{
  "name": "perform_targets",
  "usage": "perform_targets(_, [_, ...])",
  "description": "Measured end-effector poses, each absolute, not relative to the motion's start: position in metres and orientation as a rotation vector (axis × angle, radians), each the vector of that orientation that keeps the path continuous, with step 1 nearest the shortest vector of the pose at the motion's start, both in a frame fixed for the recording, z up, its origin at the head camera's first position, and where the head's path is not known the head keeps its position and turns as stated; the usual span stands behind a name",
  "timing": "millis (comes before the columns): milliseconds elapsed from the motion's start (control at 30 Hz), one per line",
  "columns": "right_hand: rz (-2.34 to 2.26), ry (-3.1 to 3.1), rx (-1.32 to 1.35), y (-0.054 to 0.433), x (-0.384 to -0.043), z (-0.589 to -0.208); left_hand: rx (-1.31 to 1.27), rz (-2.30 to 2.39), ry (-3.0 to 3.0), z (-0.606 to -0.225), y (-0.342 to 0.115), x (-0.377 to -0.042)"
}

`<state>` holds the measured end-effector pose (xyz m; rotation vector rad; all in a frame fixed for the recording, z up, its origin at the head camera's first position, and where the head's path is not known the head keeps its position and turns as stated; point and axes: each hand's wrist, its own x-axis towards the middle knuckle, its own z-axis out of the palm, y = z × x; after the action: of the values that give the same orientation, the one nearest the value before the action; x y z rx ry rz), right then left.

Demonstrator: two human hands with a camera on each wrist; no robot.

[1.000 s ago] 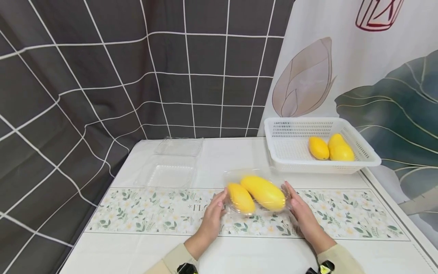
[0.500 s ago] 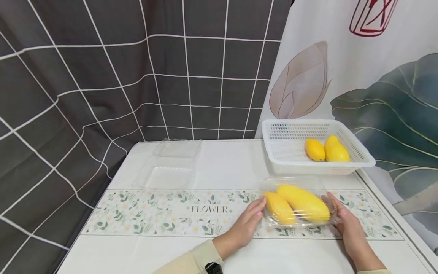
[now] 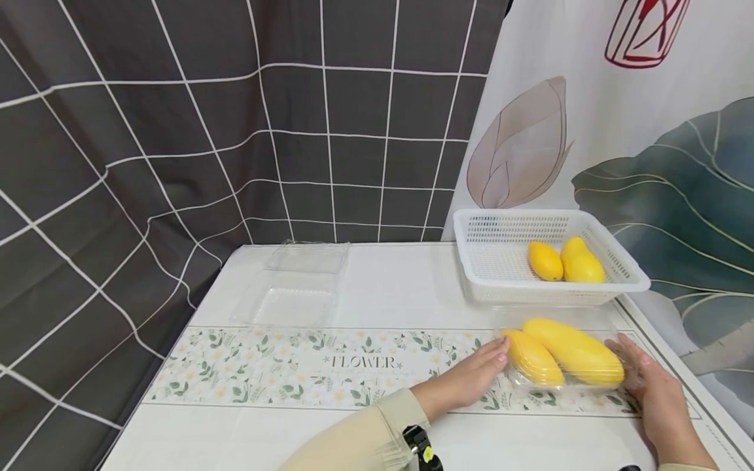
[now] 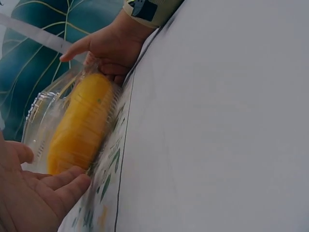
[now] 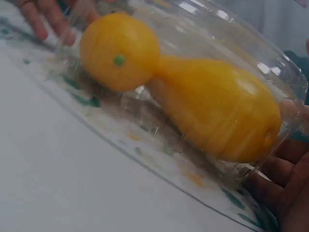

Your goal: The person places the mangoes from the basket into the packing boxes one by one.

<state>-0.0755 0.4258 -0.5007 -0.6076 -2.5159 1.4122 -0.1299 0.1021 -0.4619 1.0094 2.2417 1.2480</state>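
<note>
Both hands hold a clear lidded plastic box (image 3: 592,320) by its ends, over the right part of the flowered strip. Through its wall show an oval yellow fruit (image 3: 533,360) at the left and a longer, pear-shaped yellow fruit (image 3: 580,356) leaning beside it. My left hand (image 3: 468,376) grips the left end; in the left wrist view its thumb (image 4: 19,151) lies on the upper side with the fingers lower. At the opposite end, my right hand (image 3: 656,386) holds the box, its fingers (image 5: 277,169) low against the corner in the right wrist view.
Behind the box stands a white slotted basket (image 3: 471,278) with yellow fruit (image 3: 583,263) in its right part. Another clear plastic box (image 3: 294,306), lid open, lies at the back left. A dark checked curtain (image 3: 353,157) hangs behind the white-covered table (image 3: 206,428).
Both hands have carried the box with its two fruits to the right, from mid-table to in front of the basket. The basket and the open box stay put.
</note>
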Motion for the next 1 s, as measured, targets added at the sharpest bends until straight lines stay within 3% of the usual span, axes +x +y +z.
perform_targets(167, [1.524,-2.438,-0.743,0.437,-0.073,-0.498,1.007,1.188,2.260,-0.459,0.115,-0.130])
perform_targets(500, [1.494,-2.364,-0.761,0.438,-0.072,-0.492,0.969,1.125,2.293,-0.448,0.104,-0.133])
perform_targets(733, [1.312,-2.320,-0.761,0.418,-0.076,-0.453,0.882,1.311,2.324,-0.428,0.050,-0.157])
perform_targets(1000, [1.081,-2.438,-0.700,0.361,-0.104,-0.371,0.845,1.637,2.392,-0.378,-0.041,-0.190])
